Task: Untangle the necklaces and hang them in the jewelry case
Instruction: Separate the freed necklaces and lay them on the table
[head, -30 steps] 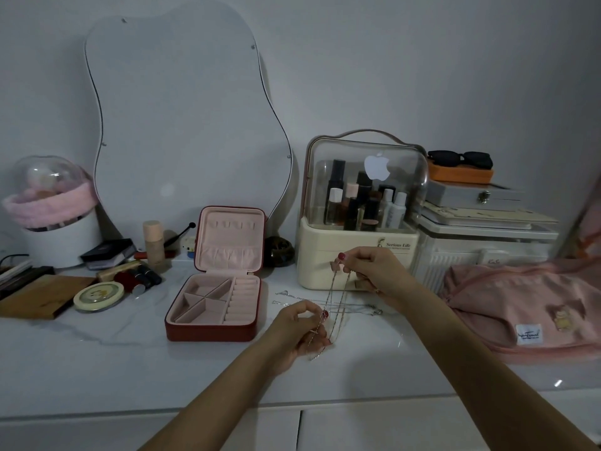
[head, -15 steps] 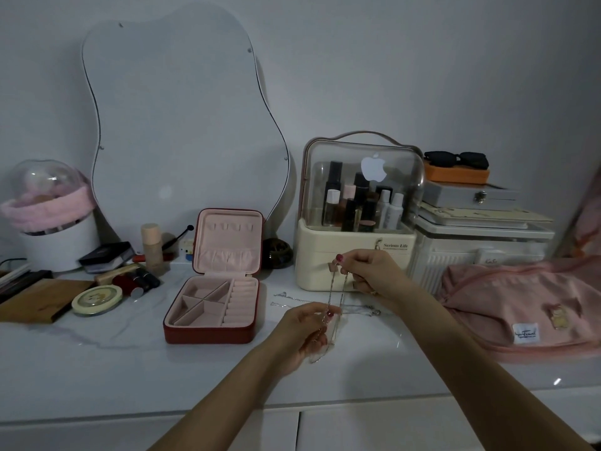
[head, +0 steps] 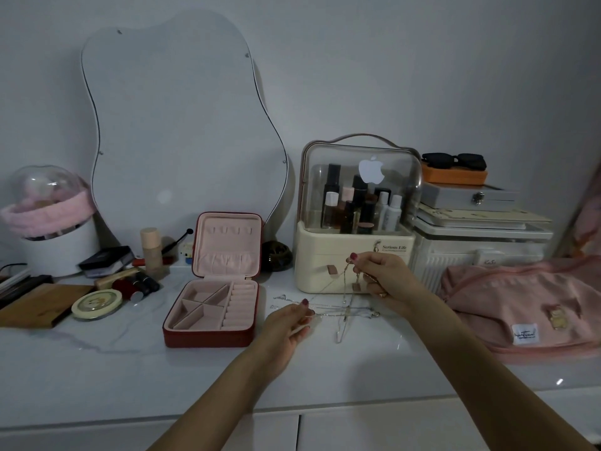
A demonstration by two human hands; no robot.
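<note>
The necklaces (head: 344, 307) were thin metal chains, fine and glinting, crossed over one another so that you could not count them for certain. Your right hand (head: 382, 276) pinched the raised end of one chain between thumb and forefinger, the other fingers curled under, and the loop hung down from it to the white tabletop (head: 130, 369). Your left hand (head: 289, 323), lower and nearer you, held a strand between thumb and fingertips, drawn out sideways from the tangle. More chain lay flat on the tabletop between your two hands and just beyond your left fingers.

Just left of your left hand stood the jewelry case (head: 211, 315), one square red box lined in soft pink, its lid upright. The tray showed four triangular pockets and a column of ring rolls; the lid carried a row of small hooks above a gathered pocket.

Behind your right hand sat one cream cosmetics organizer (head: 354, 258) with a clear domed cover and a handle, bottles inside. To the right of that hand lay one soft pink fabric bag (head: 527, 307). A wavy-edged mirror (head: 182, 125) leaned on the wall beyond the case.

Bare smooth tabletop ran from both wrists back to its near edge.
</note>
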